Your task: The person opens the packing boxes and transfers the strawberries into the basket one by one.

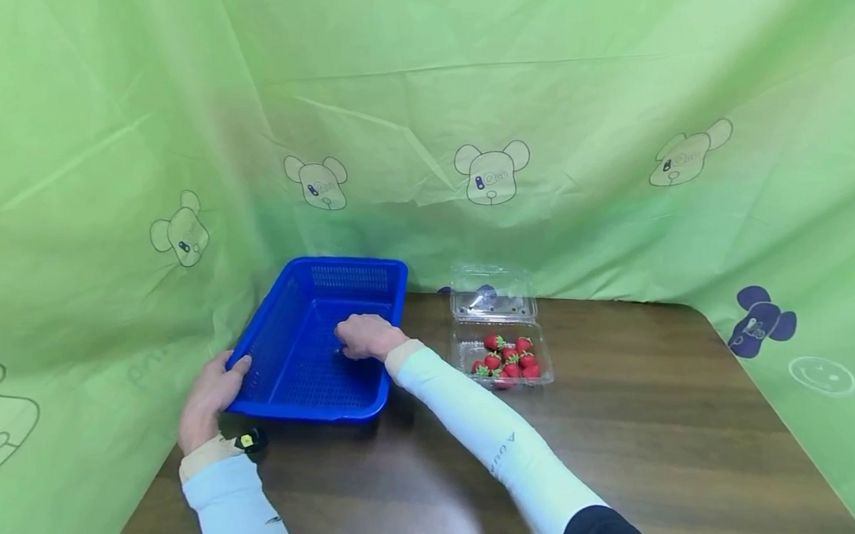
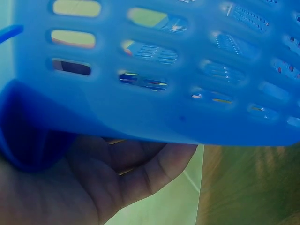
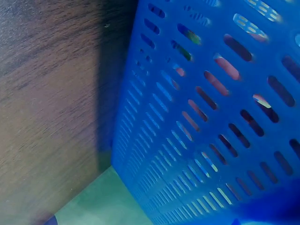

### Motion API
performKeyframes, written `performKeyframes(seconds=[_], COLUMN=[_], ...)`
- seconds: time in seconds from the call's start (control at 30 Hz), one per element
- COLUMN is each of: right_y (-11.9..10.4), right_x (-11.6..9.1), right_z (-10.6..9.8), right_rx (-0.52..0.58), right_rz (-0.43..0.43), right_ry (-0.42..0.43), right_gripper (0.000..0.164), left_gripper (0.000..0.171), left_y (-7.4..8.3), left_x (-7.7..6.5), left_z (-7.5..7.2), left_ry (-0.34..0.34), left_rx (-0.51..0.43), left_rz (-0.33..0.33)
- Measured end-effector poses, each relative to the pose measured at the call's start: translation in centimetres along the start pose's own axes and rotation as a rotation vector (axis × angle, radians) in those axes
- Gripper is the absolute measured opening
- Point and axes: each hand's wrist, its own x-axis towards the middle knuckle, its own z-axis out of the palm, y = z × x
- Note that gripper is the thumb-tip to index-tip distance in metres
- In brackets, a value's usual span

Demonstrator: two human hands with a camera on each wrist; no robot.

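Note:
A blue slotted plastic basket (image 1: pixel 317 378) stands at the left of the table. My left hand (image 1: pixel 211 398) grips its left side near the front corner, thumb over the rim. Curled fingers (image 2: pixel 150 173) show below the blue plastic in the left wrist view. My right hand (image 1: pixel 369 337) reaches over the basket's right rim, its knuckles up and fingers bent down into the basket. I cannot tell whether those fingers pinch anything. The right wrist view is mostly filled by the basket's slotted wall (image 3: pixel 187 150), with skin tones showing through some slots.
Right of the basket sits a clear plastic clamshell box (image 1: pixel 461 340), its lid (image 1: pixel 492 284) raised at the back. Several red strawberries (image 1: pixel 510 355) with green tops lie in it. A green printed cloth (image 1: pixel 408 103) hangs behind and beside the brown wooden table (image 1: pixel 637 401).

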Motion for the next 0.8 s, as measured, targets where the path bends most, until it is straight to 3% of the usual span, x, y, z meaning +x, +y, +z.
performKeyframes(seconds=[0.2, 0.43, 0.8], right_y=[0.4, 1.0, 3.9], right_x=[-0.6, -2.5, -8.4], right_z=[-0.4, -2.3, -5.8], right_rx=[0.015, 0.002, 0.001], right_rz=[-0.089, -0.122, -0.102], right_ry=[0.2, 0.359, 0.45], right_gripper=[0.017, 0.014, 0.015], left_gripper=[0.063, 0.064, 0.062], left_y=[0.2, -0.1, 0.2], left_x=[0.2, 0.4, -0.1], left_z=[0.0, 0.1, 0.2], left_ry=[-0.009, 0.005, 0.013], left_rx=[0.005, 0.021, 0.03], left_rz=[0.009, 0.023, 0.019])
